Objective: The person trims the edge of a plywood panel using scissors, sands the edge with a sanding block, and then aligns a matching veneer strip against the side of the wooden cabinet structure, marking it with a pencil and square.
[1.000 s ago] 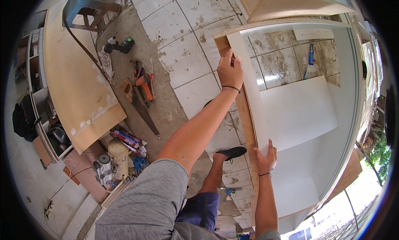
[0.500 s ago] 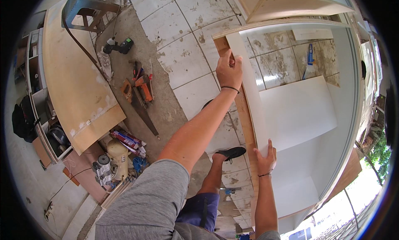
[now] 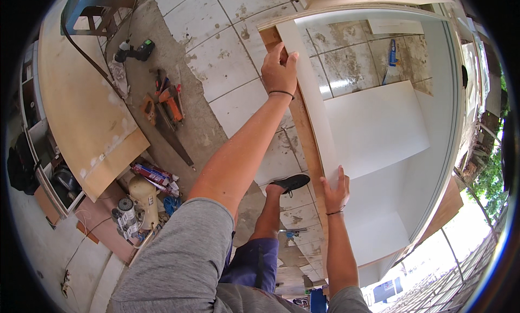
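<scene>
Keep your left hand (image 3: 279,68) closed on the far end of the white panel (image 3: 309,96), right hand (image 3: 336,189) gripping the near edge; hold it flush with the wooden strip (image 3: 303,123)

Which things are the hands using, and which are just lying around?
In use: left hand and right hand, both gripping the white panel of the cabinet.

Lying about: handsaw, drill, glue tubes, blue stool, plywood sheet.

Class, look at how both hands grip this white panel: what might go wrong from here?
1. The left hand and right hand grip only the near edge of the tall white panel; it might tip or twist.
2. The saw and other tools lie on the floor near the foot; a step sideways might trip.
</scene>
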`<action>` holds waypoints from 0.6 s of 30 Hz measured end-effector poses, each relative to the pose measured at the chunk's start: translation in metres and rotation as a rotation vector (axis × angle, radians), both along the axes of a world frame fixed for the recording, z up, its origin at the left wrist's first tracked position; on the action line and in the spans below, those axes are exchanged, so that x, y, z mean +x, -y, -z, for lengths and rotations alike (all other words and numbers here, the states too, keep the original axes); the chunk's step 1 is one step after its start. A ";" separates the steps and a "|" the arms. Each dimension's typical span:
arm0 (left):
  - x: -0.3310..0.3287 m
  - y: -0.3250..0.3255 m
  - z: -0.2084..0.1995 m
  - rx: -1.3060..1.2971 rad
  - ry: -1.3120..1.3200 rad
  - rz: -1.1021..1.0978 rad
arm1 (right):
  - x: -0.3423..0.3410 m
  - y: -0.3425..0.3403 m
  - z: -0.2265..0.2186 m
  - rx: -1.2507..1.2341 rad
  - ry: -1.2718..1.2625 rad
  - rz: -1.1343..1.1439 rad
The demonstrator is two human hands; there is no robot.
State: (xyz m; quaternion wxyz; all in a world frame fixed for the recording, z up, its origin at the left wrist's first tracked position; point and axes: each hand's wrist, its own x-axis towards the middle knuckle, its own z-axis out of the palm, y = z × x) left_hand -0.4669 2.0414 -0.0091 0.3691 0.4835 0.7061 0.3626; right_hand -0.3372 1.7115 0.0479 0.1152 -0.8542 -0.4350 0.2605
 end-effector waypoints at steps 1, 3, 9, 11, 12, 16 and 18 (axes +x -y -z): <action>-0.001 0.000 0.000 0.005 -0.006 0.007 | -0.001 0.001 0.002 0.032 0.011 -0.011; 0.000 0.000 -0.002 0.010 -0.011 0.014 | -0.003 0.000 0.003 0.065 0.022 -0.022; -0.001 0.000 0.005 0.056 -0.042 -0.011 | -0.003 -0.003 0.006 0.047 0.012 -0.005; -0.001 -0.001 0.004 -0.005 0.036 -0.014 | -0.001 -0.001 0.007 0.042 0.000 -0.013; 0.001 -0.001 0.004 -0.004 0.036 -0.014 | -0.001 -0.001 0.008 0.043 0.001 -0.013; 0.015 -0.001 -0.010 -0.067 -0.117 -0.062 | -0.001 -0.002 0.009 0.023 0.029 -0.023; 0.027 -0.001 -0.018 -0.128 -0.152 -0.106 | -0.001 -0.003 0.008 0.033 0.039 -0.032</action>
